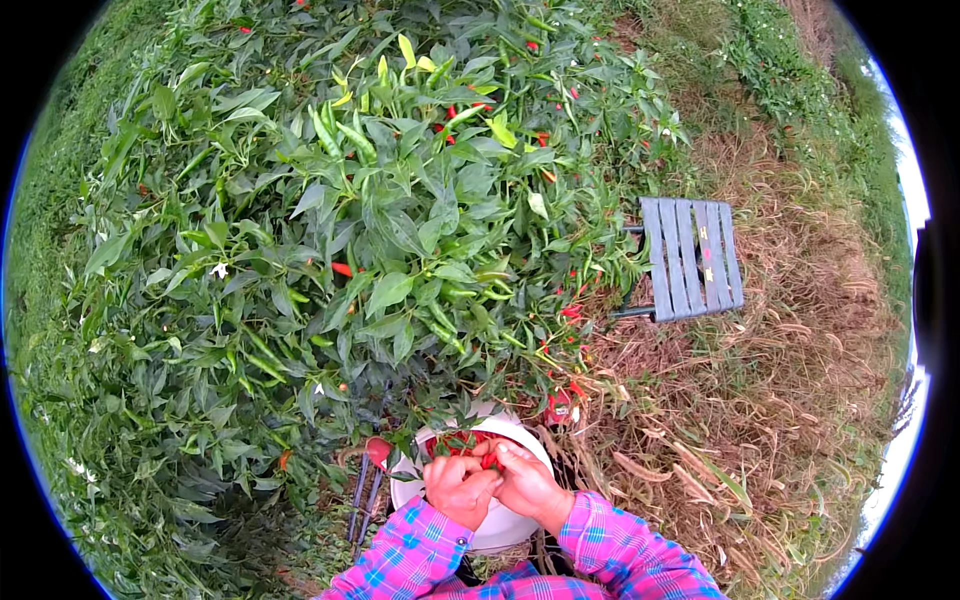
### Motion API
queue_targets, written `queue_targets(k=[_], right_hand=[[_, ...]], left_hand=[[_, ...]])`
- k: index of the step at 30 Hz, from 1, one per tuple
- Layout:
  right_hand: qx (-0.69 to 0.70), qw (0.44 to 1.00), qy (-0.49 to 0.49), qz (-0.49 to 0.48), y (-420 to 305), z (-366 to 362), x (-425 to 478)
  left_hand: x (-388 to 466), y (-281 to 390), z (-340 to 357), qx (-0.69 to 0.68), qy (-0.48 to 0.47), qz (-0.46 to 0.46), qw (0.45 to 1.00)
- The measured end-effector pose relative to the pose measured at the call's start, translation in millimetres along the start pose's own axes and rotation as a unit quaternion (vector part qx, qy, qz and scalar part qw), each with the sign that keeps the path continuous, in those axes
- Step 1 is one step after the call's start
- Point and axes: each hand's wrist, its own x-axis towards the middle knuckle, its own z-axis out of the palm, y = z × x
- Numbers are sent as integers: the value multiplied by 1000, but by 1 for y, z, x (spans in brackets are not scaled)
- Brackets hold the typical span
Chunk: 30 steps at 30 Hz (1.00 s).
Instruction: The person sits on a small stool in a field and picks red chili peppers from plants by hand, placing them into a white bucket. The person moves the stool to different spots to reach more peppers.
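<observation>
Both hands meet over a white plastic bucket (504,529) that stands right before me. Red chili peppers (491,455) show between the thumb and fingers of my right hand (531,481). My left hand (459,484) has its fingers curled against the right one. What its fingertips pinch is hidden. Inside the bucket lie more red chili peppers (436,444), partly covered by green leaves and by my hands. A dense chili plant (405,225) leans over the bucket's far rim, bearing green and red pods.
A slatted folding stool (690,259) stands at the right beside the plants. Dry grass (787,420) covers the ground there. A red object (559,409) sits just beyond the bucket's right rim. Dark metal legs (364,491) and a red piece (378,451) are left of the bucket.
</observation>
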Motion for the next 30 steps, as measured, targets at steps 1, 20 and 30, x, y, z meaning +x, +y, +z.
queue_targets(k=[1,20,30], right_hand=[[-37,999,14,0,5,-6,2],[-774,620,50,-121,-4,17,113],[-827,511,1,-233,29,7,115]], left_hand=[[-7,0,0,-45,-8,-12,999],[-126,-83,-51,-207,192,-448,848],[-161,-99,-43,-233,189,-485,822]])
